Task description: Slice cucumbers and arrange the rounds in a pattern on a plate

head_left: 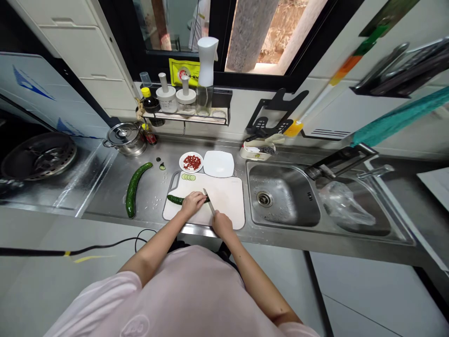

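Note:
A dark green cucumber (175, 200) lies across the white cutting board (229, 199). My left hand (192, 203) is closed over its right part, covering the middle of it. In my right hand (222, 224) is a knife (209, 202), its blade at the cucumber's right end beside my left fingertips. Several pale cucumber slices (188, 177) lie in a row at the board's top left. A second, whole cucumber (134, 189) rests on the steel counter to the left. Behind the board stand a plate of chopped red pieces (191, 162) and a white square plate (219, 163).
A double sink (284, 194) lies right of the board, with a clear plastic bag (345, 206) in its right basin. A lidded pot (126, 139) and a wok (38, 155) stand left. Cucumber ends (162, 166) lie on the counter. Seasoning jars (167, 99) fill the wall shelf.

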Available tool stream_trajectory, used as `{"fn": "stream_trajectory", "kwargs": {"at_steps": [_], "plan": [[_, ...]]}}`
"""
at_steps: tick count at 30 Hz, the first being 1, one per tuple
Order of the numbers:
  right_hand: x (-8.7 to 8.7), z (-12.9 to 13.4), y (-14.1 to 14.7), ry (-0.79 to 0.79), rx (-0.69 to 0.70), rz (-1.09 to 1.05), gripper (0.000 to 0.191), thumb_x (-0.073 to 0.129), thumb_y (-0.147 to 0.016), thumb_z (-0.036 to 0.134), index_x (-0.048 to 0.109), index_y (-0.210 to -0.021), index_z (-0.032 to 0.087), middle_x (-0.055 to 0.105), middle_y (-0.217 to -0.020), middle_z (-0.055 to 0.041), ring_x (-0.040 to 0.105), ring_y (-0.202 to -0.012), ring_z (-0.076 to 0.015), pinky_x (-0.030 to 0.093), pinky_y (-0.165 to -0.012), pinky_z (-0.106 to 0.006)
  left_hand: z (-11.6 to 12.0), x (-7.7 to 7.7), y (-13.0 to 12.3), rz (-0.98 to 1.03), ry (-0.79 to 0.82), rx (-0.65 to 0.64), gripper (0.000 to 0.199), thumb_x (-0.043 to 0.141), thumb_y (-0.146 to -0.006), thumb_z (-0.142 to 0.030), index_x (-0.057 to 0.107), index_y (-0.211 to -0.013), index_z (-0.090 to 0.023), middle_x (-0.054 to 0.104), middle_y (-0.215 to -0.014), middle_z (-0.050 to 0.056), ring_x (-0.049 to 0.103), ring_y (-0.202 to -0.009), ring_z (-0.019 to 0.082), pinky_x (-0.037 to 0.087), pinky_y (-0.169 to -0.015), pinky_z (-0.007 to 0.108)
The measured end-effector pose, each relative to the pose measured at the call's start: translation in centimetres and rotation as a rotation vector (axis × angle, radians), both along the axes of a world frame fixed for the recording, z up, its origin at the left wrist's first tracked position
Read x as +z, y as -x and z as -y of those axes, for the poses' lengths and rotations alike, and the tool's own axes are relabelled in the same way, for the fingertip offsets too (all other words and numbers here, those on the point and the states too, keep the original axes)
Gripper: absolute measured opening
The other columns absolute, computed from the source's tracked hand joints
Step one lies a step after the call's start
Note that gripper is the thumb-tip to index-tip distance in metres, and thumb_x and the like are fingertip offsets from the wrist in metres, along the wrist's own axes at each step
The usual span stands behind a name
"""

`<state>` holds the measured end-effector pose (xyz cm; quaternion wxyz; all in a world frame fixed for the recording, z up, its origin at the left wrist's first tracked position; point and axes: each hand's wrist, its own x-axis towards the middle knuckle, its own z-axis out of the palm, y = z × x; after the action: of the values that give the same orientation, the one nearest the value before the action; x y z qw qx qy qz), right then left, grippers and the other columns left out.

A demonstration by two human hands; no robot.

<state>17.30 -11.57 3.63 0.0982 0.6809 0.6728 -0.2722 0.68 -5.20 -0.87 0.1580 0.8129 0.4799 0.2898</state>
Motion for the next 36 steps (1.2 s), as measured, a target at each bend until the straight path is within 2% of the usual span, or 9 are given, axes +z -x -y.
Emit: {"fn": "stream_trajectory", "kwargs": {"at_steps": [4, 14, 21, 29, 36], "plan": [[0.0, 0.1, 0.1, -0.01, -0.008, 0.002, 0.023, 0.035, -0.092, 0.016, 0.053, -0.105, 0.013, 0.066, -0.095, -0.0149, 0.065, -0.091, -0.0221, 0.043, -0.073, -0.029, 0.0, 0.0, 0.0, -0.001, 0.003, 0.004, 0.021, 0.051, -0.09, -0.029, 0.069, -0.098, -0.024, 0.066, -0.095, 0.004, 0.059, -0.092, 0.015, 0.049, -0.082, 0.03], [0.1, -2.5, 1.1, -0.021, -0.011, -0.021, 0.027, 0.032, -0.094, 0.018, 0.054, -0.108, 0.013, 0.066, -0.099, -0.0153, 0.064, -0.093, -0.0225, 0.044, -0.074, -0.03, 0.0, -0.1, -0.1, 0.007, 0.015, 0.016, 0.021, 0.051, -0.09, -0.029, 0.069, -0.098, -0.024, 0.066, -0.095, 0.004, 0.058, -0.092, 0.015, 0.048, -0.083, 0.029], [-0.4, -3.2, 1.4, -0.056, -0.013, -0.016, 0.027, 0.033, -0.093, 0.019, 0.055, -0.107, 0.013, 0.067, -0.098, -0.0147, 0.065, -0.093, -0.0216, 0.044, -0.074, -0.028, 0.0, -0.3, -0.1, 0.002, 0.018, 0.02, 0.02, 0.052, -0.089, -0.029, 0.069, -0.098, -0.024, 0.066, -0.095, 0.004, 0.058, -0.091, 0.014, 0.048, -0.082, 0.029], [-0.2, -3.1, 1.4, -0.038, -0.008, -0.021, 0.027, 0.033, -0.093, 0.019, 0.055, -0.108, 0.013, 0.066, -0.099, -0.0154, 0.064, -0.094, -0.0223, 0.044, -0.074, -0.03, 0.0, -0.3, 0.0, 0.003, 0.017, 0.008, 0.021, 0.051, -0.09, -0.03, 0.069, -0.098, -0.024, 0.066, -0.096, 0.003, 0.058, -0.092, 0.014, 0.048, -0.082, 0.028], [-0.4, -1.7, 0.7, -0.031, -0.01, -0.007, 0.025, 0.034, -0.092, 0.017, 0.055, -0.106, 0.013, 0.066, -0.098, -0.0156, 0.064, -0.094, -0.0223, 0.043, -0.074, -0.029, 0.0, 0.0, -0.1, -0.001, 0.014, 0.015, 0.022, 0.05, -0.09, -0.031, 0.069, -0.097, -0.024, 0.066, -0.096, 0.003, 0.058, -0.091, 0.014, 0.047, -0.082, 0.028]]}}
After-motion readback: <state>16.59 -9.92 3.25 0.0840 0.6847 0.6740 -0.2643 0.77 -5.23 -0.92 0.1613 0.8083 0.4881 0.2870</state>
